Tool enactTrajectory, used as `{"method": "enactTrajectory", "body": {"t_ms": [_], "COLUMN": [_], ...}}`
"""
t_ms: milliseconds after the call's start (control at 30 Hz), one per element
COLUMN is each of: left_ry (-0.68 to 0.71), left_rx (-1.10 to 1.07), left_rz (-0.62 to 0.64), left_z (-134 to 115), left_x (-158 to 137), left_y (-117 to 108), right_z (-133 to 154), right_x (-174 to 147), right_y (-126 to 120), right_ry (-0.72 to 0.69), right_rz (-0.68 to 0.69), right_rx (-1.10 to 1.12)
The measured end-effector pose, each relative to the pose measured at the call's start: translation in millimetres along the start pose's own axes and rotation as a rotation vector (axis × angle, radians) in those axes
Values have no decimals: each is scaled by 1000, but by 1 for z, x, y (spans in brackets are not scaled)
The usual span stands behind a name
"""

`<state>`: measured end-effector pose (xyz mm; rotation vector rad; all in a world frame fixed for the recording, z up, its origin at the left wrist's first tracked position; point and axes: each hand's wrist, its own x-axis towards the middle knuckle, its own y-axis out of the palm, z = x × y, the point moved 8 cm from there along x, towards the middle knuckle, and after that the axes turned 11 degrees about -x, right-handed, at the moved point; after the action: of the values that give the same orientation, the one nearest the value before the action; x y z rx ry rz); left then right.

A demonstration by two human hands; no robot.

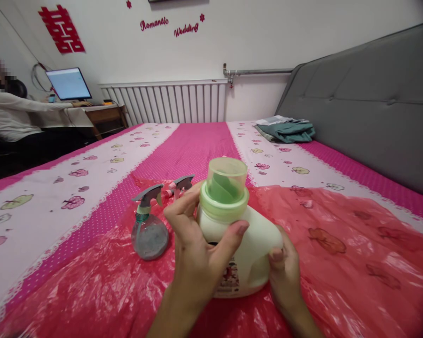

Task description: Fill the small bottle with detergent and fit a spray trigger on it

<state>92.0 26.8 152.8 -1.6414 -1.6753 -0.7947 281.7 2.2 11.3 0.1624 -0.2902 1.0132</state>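
A large cream laundry detergent bottle stands between my two hands, with a label low on its front. On its top sits a translucent green cap with a darker green spout showing through. My left hand is wrapped round the bottle's neck, thumb across the front below the cap. My right hand grips the handle side, its fingers partly hidden behind the bottle. Left of my left hand stands a clear spray bottle with a grey trigger head. Another spray bottle, pink and grey, is partly hidden behind my left hand.
Red plastic sheeting covers the near part of the bed. Folded clothes lie by the grey headboard. A radiator lines the far wall. At left, a person sits at a desk with a monitor.
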Motion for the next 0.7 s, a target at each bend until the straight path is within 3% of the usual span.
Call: {"method": "enactTrajectory", "body": {"t_ms": [100,267,533,700], "left_ry": [7,7,-15,42], "left_rx": [19,132,30,18], "left_rz": [-47,42,44,18], "left_z": [-3,-5,3,-4], "left_x": [3,8,0,2], "left_y": [-4,-4,-3,-3], "right_z": [0,-1,0,1], "right_x": [-1,-1,2,2], "right_y": [0,0,0,-1], "right_ry": [4,3,-13,-14], "right_rz": [5,-5,-8,-20], "right_rx": [1,0,-16,-22]}}
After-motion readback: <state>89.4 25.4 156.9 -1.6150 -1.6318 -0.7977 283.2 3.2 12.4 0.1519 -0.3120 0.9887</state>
